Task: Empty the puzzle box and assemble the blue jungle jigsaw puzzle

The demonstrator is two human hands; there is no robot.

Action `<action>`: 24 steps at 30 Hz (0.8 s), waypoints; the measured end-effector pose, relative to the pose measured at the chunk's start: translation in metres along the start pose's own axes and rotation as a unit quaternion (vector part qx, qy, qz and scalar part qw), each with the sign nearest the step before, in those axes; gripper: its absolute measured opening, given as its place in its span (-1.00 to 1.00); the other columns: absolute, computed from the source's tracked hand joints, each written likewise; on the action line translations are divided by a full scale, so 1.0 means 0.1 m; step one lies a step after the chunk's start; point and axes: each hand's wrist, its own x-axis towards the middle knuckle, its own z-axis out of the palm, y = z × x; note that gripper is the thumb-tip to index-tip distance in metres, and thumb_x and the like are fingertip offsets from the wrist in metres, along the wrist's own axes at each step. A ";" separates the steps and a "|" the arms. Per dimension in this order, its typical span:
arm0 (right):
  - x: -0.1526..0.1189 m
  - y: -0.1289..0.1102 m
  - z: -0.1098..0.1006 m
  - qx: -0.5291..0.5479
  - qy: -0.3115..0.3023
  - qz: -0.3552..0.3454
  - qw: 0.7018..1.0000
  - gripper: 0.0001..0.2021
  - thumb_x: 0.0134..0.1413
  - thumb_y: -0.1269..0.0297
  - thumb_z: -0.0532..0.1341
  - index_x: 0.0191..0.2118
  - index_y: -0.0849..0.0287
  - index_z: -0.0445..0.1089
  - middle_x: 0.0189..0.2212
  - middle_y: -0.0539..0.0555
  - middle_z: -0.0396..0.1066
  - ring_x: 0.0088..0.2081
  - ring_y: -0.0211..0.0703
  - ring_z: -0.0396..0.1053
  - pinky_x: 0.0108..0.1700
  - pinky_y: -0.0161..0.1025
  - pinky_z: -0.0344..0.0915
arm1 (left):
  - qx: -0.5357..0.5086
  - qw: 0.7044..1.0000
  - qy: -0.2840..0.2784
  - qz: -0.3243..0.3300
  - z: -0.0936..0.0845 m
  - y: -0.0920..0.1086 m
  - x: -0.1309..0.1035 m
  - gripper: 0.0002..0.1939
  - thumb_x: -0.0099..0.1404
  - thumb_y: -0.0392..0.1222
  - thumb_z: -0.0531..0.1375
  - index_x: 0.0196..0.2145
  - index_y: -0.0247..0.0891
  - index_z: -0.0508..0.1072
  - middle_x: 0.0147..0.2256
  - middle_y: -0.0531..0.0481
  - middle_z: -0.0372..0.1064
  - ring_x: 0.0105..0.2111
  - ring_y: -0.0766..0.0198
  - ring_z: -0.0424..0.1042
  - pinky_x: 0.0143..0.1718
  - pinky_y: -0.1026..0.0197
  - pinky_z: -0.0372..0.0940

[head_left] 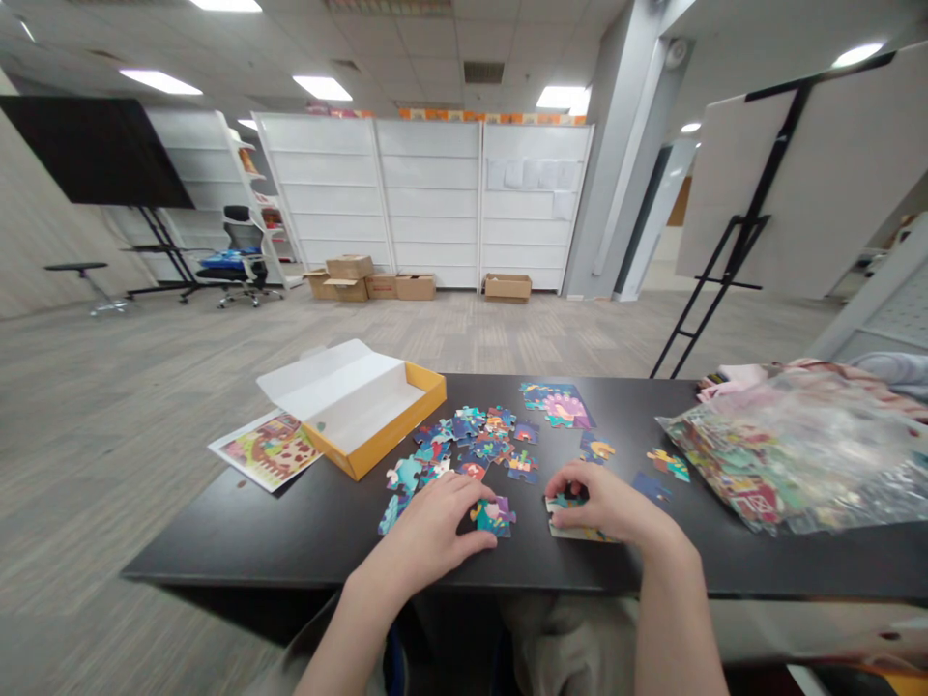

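Note:
My left hand [442, 522] rests low over the black table, with thumb and forefinger closed about the left part of a teal and purple puzzle piece [496, 517]. To its right, my right hand [605, 503] pinches a small dark teal puzzle piece [569, 495], partly hidden by the fingers. Beneath that hand lies a cream-edged puzzle section [584, 533]. Beyond my left hand spreads a pile of loose puzzle pieces [493, 447]. A joined section with a pink shape [565, 406] lies farther back. Several single pieces lie right of centre, among them a yellow and teal one [668, 464].
An open yellow box [395, 422] with a white lid stands at the table's left, beside a picture sheet [268, 449]. Clear plastic bags [804, 454] of colourful pieces cover the right side. Dark table surface [290, 541] shows at the front left.

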 end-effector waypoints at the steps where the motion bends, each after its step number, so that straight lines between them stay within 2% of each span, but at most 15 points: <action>1: -0.01 -0.01 -0.01 -0.001 -0.001 -0.001 1.000 -0.79 -0.23 0.36 0.42 -0.33 0.09 0.59 -0.33 0.02 0.50 -0.29 -0.11 0.37 -0.24 -0.25 0.29 | -0.004 1.000 0.002 -0.005 -0.01 -0.01 -0.01 -0.59 0.18 -0.12 0.40 -0.02 -0.14 0.46 -0.03 -0.04 0.47 0.01 0.08 0.39 0.09 0.05 0.28; 6: -0.01 -0.05 -0.01 0.002 -0.004 -0.011 1.000 -0.81 -0.19 0.29 0.41 -0.33 0.10 0.58 -0.33 0.03 0.50 -0.29 -0.11 0.37 -0.22 -0.24 0.30 | -0.008 1.000 -0.001 -0.025 -0.04 -0.01 -0.03 -0.63 0.21 -0.17 0.38 -0.03 -0.15 0.47 -0.05 -0.01 0.50 0.01 0.12 0.41 0.08 0.08 0.28; 11: 0.09 -0.03 0.07 0.027 0.036 -0.003 0.999 -0.80 -0.10 0.19 0.38 -0.32 0.16 0.55 -0.40 0.03 0.46 -0.34 -0.16 0.35 -0.27 -0.25 0.28 | 0.000 1.000 0.009 -0.025 -0.11 -0.01 -0.03 -0.68 0.25 -0.14 0.35 -0.04 -0.13 0.48 -0.06 0.02 0.50 -0.01 0.14 0.43 0.06 0.11 0.30; 15: 0.16 -0.02 0.08 0.012 0.071 0.002 0.997 -0.83 0.02 0.20 0.28 -0.32 0.18 0.54 -0.46 0.02 0.42 -0.42 -0.19 0.30 -0.36 -0.26 0.22 | 0.076 0.994 0.042 -0.059 -0.19 -0.06 -0.03 -0.84 0.37 -0.19 0.22 -0.10 -0.16 0.50 -0.07 -0.03 0.51 -0.02 0.10 0.43 0.05 0.02 0.29; 17: 0.18 -0.01 0.08 -0.009 0.092 -0.002 0.996 -0.82 0.07 0.21 0.25 -0.29 0.17 0.54 -0.45 0.03 0.42 -0.41 -0.18 0.31 -0.34 -0.24 0.23 | 0.120 0.989 0.053 -0.072 -0.19 -0.09 -0.01 -0.86 0.40 -0.23 0.17 -0.12 -0.18 0.50 -0.07 -0.06 0.50 -0.03 0.07 0.42 0.03 -0.03 0.28; 20: 0.20 -0.01 0.09 -0.035 0.120 -0.010 0.992 -0.80 0.09 0.22 0.24 -0.21 0.17 0.53 -0.36 0.07 0.44 -0.37 -0.17 0.34 -0.27 -0.22 0.27 | 0.147 0.986 0.054 -0.063 -0.13 -0.10 0.02 -0.82 0.41 -0.26 0.13 -0.11 -0.16 0.51 -0.02 -0.06 0.48 -0.01 0.05 0.39 0.04 -0.06 0.27; 24: 0.26 -0.01 0.20 -0.044 0.145 -0.032 0.988 -0.71 0.09 0.19 0.28 -0.08 0.16 0.51 -0.12 0.14 0.43 -0.24 -0.13 0.40 -0.14 -0.19 0.33 | 0.145 0.987 0.046 -0.047 -0.02 -0.11 0.07 -0.75 0.42 -0.28 0.10 -0.04 -0.14 0.52 0.00 -0.06 0.48 0.02 0.07 0.37 0.11 -0.08 0.23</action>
